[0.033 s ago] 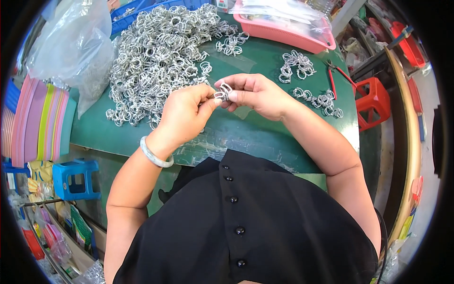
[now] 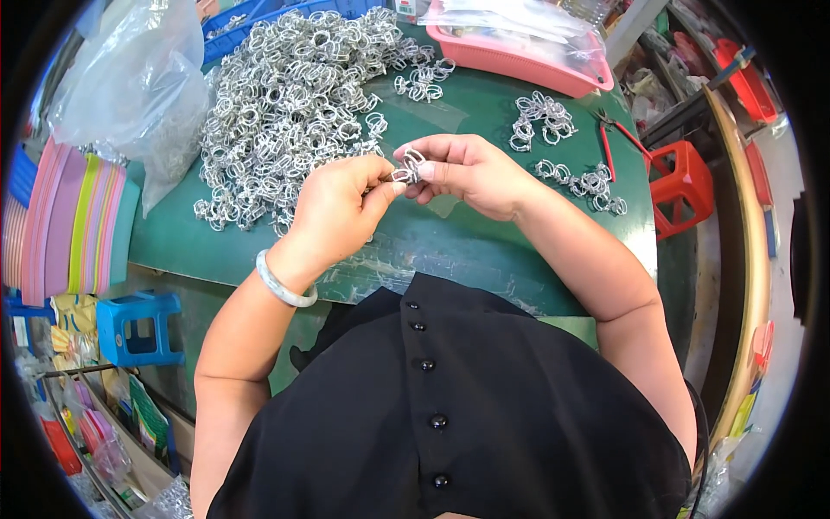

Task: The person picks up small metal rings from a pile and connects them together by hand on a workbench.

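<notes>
Bright light left pale glare on the bench near its right edge, while fisheye distortion bowed the wooden board and the corners went black.

Green table with seemingly metal rings, pliers, pink basket

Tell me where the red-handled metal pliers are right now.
In the head view, the red-handled metal pliers lie near the right edge of the green tabletop, between a small silver ring cluster and the red plastic stool.

Blue stool, red stool, pink basket, stacked multicoloured containers
</notes>
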{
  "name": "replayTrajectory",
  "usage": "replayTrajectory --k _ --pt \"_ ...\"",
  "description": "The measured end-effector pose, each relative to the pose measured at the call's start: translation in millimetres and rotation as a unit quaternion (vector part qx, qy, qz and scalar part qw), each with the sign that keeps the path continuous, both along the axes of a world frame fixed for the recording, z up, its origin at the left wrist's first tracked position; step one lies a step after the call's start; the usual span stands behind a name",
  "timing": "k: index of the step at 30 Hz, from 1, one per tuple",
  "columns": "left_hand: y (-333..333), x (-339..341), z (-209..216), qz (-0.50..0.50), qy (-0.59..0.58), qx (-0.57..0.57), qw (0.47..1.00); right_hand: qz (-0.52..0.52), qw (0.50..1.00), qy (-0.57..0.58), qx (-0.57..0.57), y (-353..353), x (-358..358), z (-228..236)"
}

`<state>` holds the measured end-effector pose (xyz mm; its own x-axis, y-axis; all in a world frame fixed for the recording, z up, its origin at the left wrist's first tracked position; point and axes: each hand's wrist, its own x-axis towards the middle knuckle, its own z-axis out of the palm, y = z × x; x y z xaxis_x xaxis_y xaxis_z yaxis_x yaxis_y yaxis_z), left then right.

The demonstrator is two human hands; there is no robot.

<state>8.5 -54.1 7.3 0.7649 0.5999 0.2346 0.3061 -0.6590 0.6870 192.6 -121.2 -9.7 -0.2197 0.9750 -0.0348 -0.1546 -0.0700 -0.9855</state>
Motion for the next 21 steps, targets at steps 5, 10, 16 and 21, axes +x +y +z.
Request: replayTrajectory --k 5,10,16,21 --pt "3.5 -4.3 3.1 -0.014 -0.042 0.026 0.999 -0.033 0.998 0.031 -0.041 -2.3 5.6 -1.4" --pt "2.3 -13.9 0.6 -0.006 -0.060 -0.066 0.996 -0.083 0.979 -0.185 0.016 -6.8 28.1 1.2" --pt "-1.4 -12.7 -5.2 0.010 -0.131 -0.274 0.953 -0.244 0.862 -0.433 0.104 -27.4 96.8 7.9" --pt "-7.7 -7.5 -6.0 0.006 -0.180 -0.390 0.903 -0.313 0.627 -0.682 0.208 -25.3 136.8 10.1"
